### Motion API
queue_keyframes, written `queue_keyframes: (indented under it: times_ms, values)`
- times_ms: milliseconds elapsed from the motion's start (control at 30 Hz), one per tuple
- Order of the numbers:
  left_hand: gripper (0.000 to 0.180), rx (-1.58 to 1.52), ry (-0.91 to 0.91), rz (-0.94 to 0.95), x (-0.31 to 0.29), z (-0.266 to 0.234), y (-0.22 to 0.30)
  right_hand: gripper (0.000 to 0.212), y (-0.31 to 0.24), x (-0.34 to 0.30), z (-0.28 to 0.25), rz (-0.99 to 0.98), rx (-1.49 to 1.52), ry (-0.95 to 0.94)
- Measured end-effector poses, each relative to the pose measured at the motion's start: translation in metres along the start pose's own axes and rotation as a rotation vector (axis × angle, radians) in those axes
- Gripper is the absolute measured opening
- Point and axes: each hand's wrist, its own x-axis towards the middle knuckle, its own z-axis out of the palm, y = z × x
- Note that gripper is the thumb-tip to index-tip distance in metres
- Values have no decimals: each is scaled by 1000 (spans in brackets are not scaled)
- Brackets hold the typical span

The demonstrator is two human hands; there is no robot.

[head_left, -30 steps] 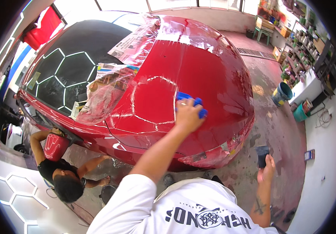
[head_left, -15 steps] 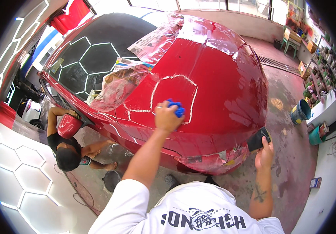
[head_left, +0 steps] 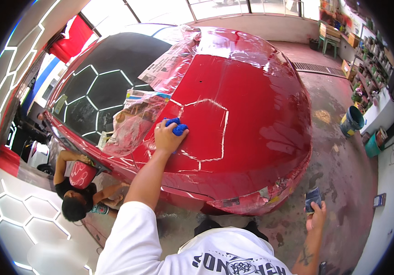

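A large, glossy red car (head_left: 261,123) fills the middle of the scene, its dark glass window (head_left: 114,59) at the far left. At the left, near the car's side, a co-worker in a black top (head_left: 78,204) crouches. A crinkled strip of newspaper and clear plastic film (head_left: 135,117) runs between glass and bare red panel. A round dark-blue bucket (head_left: 349,127) stands at the right. The left hand (head_left: 165,139) has its fingers curled around a crumpled blue cloth (head_left: 179,129), which lies against the panel just right of the newspaper. The right hand (head_left: 316,219) pinches a flat, dark rectangular pad (head_left: 312,198) between thumb and fingers, apart from the car.
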Motion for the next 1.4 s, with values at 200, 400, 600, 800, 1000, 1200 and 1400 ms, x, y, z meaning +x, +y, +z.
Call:
queue_keyframes:
  times_ms: [200,400,600,800,1000,1200,1400]
  values:
    - [43,79,64,-1,116,44,-30,62,11,-93,59,-36,101,183]
    - [49,-101,-268,375,94,45,30,65,16,-142,231,-127,170,-92]
    - [41,-105,-150,439,85,3,-73,50,76,-129,469,-900,-1010,-331]
    - [44,-211,-165,542,66,-13,-114,48,137,-169,521,-1028,-1581,-463]
    - [55,-525,-189,79,68,-24,-111,57,145,-208,493,-910,-1675,-535]
    - [58,-647,-130,-28,85,-2,-120,61,119,-106,563,-812,-1699,-465]
    - [45,-630,-60,183,82,2,-112,63,75,76,661,-699,-1719,-347]
